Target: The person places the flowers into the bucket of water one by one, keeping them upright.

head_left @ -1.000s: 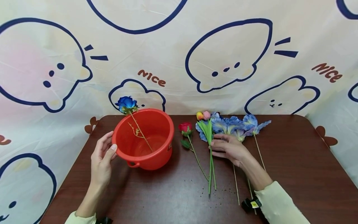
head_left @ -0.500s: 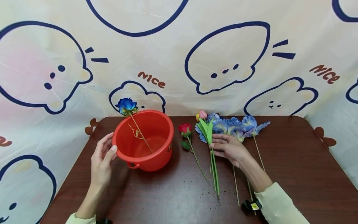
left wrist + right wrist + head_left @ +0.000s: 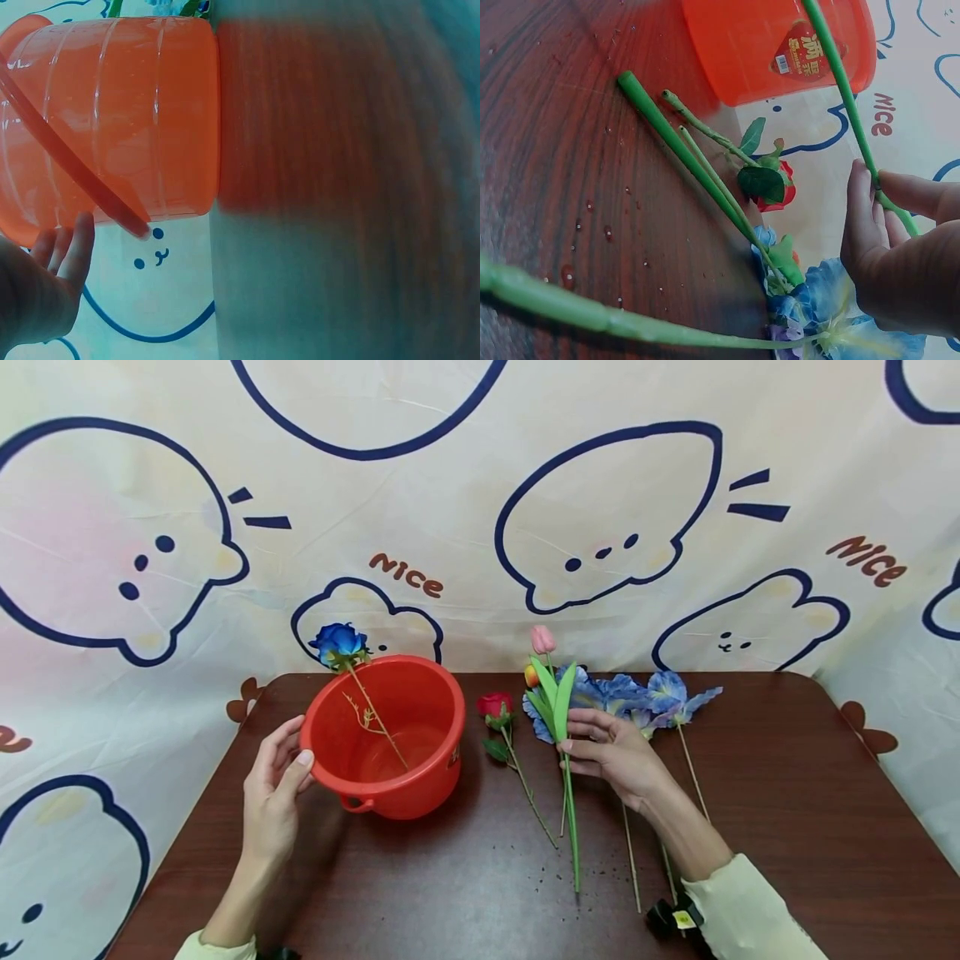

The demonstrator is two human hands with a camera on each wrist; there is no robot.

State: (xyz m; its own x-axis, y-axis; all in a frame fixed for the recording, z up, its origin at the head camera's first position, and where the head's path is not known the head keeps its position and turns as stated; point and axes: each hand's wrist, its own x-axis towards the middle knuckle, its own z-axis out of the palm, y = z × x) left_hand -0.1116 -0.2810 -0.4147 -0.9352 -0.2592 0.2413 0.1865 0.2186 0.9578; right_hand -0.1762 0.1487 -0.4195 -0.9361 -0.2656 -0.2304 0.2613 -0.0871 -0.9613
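A red bucket [image 3: 420, 793] stands on the left of the table, a blue rose [image 3: 339, 642] leaning inside it. My left hand [image 3: 273, 785] touches the bucket's left side at the rim, its fingers fairly straight along the outer wall in the left wrist view. My right hand [image 3: 618, 760] pinches the green stem of a pink tulip [image 3: 543, 640], thumb against fingers in the right wrist view. The tulip is raised, bloom pointing away from me. Below it lie an orange-yellow tulip [image 3: 532, 676] and blue irises [image 3: 617, 692]. Between bucket and right hand lies a red rose [image 3: 495, 706].
Iris stems [image 3: 632, 860] run toward me beneath the right forearm. Small dark specks and droplets dot the brown table [image 3: 450, 893]. A patterned cloth [image 3: 465, 527] hangs directly behind the table's far edge.
My right hand has separated the pink tulip from the orange-yellow one and lifted it, its bloom rising above the others. The left hand and bucket stay put.
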